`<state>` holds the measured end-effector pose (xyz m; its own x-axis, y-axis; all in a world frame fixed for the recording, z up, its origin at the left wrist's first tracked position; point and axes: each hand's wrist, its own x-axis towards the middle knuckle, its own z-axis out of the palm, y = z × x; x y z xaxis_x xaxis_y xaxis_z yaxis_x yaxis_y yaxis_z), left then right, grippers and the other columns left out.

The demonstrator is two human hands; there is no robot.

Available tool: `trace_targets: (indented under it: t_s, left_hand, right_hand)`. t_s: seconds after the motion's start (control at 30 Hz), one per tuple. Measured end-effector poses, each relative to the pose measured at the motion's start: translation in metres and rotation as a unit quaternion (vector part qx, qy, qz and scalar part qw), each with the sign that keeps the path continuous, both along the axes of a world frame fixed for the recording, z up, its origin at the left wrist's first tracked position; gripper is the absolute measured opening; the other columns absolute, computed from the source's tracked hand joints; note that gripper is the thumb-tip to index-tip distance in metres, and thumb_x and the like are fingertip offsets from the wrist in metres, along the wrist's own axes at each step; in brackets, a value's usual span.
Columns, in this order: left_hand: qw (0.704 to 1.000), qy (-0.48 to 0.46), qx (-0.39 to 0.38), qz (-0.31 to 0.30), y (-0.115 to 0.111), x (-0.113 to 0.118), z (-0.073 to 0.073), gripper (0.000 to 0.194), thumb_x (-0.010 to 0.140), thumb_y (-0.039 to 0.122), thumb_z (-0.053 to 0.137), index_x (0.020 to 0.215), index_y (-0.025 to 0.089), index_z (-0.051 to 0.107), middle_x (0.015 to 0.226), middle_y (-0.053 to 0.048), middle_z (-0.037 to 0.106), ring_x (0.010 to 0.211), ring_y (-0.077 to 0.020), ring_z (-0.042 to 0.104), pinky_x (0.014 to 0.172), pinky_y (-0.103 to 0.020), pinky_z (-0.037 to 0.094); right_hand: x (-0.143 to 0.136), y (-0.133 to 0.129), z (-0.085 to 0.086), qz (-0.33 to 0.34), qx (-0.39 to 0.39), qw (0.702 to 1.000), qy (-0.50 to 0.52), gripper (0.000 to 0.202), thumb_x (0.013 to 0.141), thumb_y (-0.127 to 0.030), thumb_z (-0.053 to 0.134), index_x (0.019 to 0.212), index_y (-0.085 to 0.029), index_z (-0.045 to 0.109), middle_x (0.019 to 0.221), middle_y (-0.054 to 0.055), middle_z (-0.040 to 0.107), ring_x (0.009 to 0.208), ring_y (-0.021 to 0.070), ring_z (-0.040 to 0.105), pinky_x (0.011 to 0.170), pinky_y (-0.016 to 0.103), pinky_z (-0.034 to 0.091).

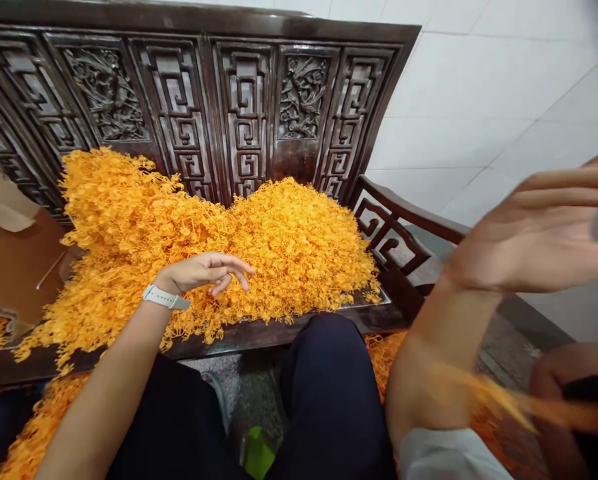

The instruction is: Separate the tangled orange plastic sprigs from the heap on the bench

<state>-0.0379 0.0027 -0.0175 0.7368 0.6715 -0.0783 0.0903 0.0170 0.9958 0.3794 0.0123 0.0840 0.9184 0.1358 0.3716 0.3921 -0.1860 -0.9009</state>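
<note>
My left hand (213,272), with a pale watch (161,297) on its wrist, hovers over or lightly touches the heap of orange artificial plant sprigs (289,247). Its fingers are loosely stretched and apart, with nothing visible in them. At the right edge, my right hand (543,230) is raised beyond the bench's armrest, fingers extended and partly cut off by the frame and blur. I see nothing held in it. Below the right forearm, a blurred orange strand (499,393) crosses the view.
The sprigs lie on a dark carved wooden bench (259,340) with an openwork back and armrest (413,213). A cardboard box (23,253) stands at left. More orange sprigs (43,420) lie below. Another person's limb (563,380) shows at lower right; a green object (259,453) is between my legs.
</note>
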Motion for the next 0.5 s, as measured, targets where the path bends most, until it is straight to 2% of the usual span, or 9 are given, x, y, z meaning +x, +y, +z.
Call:
trace_targets:
  t_s: [0.03,0.07,0.13,0.2,0.27,0.33,0.37,0.43,0.5]
  left_hand:
    - [1.000,0.007,0.006,0.012,0.000,0.000,0.000,0.047,0.096,0.055,0.074,0.136,0.029,0.079,0.123,-0.019,0.080,0.055,-0.0100,0.057,0.059,-0.028,0.053]
    - [0.999,0.021,0.011,0.024,0.001,0.002,0.001,0.044,0.098,0.053,0.073,0.135,0.029,0.080,0.122,-0.018,0.081,0.055,-0.0098,0.056,0.058,-0.027,0.052]
    - [0.997,0.055,0.021,0.050,0.002,0.006,0.003,0.040,0.099,0.049,0.072,0.132,0.029,0.080,0.118,-0.016,0.082,0.056,-0.0098,0.056,0.057,-0.026,0.051]
    - [0.993,0.075,0.033,0.080,0.005,0.008,0.003,0.037,0.098,0.046,0.073,0.129,0.028,0.082,0.114,-0.015,0.082,0.057,-0.0099,0.056,0.055,-0.024,0.050]
    - [0.988,0.077,0.046,0.127,0.008,0.005,0.001,0.034,0.096,0.046,0.076,0.123,0.027,0.084,0.110,-0.015,0.082,0.057,-0.0096,0.054,0.053,-0.023,0.047]
    - [0.975,0.069,0.050,0.204,0.011,-0.001,-0.001,0.030,0.093,0.048,0.080,0.112,0.025,0.086,0.104,-0.014,0.081,0.055,-0.0088,0.051,0.049,-0.023,0.041]
    - [0.966,0.052,0.049,0.250,0.013,-0.006,-0.002,0.028,0.090,0.047,0.083,0.105,0.024,0.086,0.099,-0.013,0.080,0.055,-0.0082,0.048,0.049,-0.023,0.038]
    - [0.934,-0.033,0.045,0.354,0.018,-0.017,-0.004,0.023,0.084,0.044,0.089,0.090,0.022,0.082,0.085,-0.007,0.074,0.053,-0.0072,0.042,0.048,-0.024,0.032]
    - [0.869,-0.165,0.046,0.464,0.024,-0.028,-0.007,0.024,0.081,0.040,0.091,0.081,0.023,0.074,0.072,-0.001,0.063,0.051,-0.0080,0.037,0.048,-0.025,0.028]
  right_hand:
    - [0.006,0.005,-0.012,0.102,0.031,0.993,-0.057,0.086,0.110,-0.036,-0.015,0.147,-0.074,0.052,0.167,-0.016,0.054,0.142,0.0101,0.065,0.075,0.034,0.061]
    - [0.008,0.011,-0.027,0.217,0.053,0.969,-0.103,0.089,0.108,-0.033,-0.020,0.153,-0.069,0.048,0.169,-0.012,0.051,0.150,0.0103,0.058,0.081,0.036,0.062]
    - [-0.001,0.022,-0.058,0.401,0.086,0.909,-0.072,0.086,0.109,-0.045,-0.015,0.152,-0.057,0.060,0.149,0.004,0.069,0.130,0.0185,0.071,0.079,0.039,0.064]
    - [-0.020,0.027,-0.082,0.579,0.109,0.808,0.031,0.074,0.110,-0.062,0.007,0.137,-0.044,0.073,0.113,0.012,0.076,0.092,0.0247,0.073,0.069,0.042,0.061]
    - [-0.042,0.026,-0.091,0.719,0.102,0.672,0.142,0.059,0.105,-0.069,0.032,0.122,-0.035,0.077,0.088,0.008,0.068,0.072,0.0214,0.060,0.064,0.039,0.054]
    - [-0.064,0.024,-0.087,0.800,0.060,0.557,0.214,0.045,0.101,-0.064,0.048,0.114,-0.031,0.075,0.079,0.004,0.060,0.067,0.0179,0.053,0.065,0.036,0.049]
    - [-0.075,0.024,-0.082,0.825,0.032,0.516,0.226,0.039,0.100,-0.060,0.054,0.112,-0.030,0.075,0.078,0.002,0.060,0.067,0.0170,0.052,0.066,0.035,0.047]
    - [-0.101,0.029,-0.072,0.863,-0.027,0.465,0.197,0.029,0.097,-0.053,0.066,0.109,-0.027,0.074,0.079,0.001,0.062,0.069,0.0162,0.054,0.067,0.035,0.047]
    - [-0.136,0.041,-0.068,0.887,-0.073,0.447,0.096,0.026,0.095,-0.049,0.074,0.105,-0.025,0.074,0.085,0.003,0.067,0.074,0.0165,0.058,0.071,0.036,0.048]
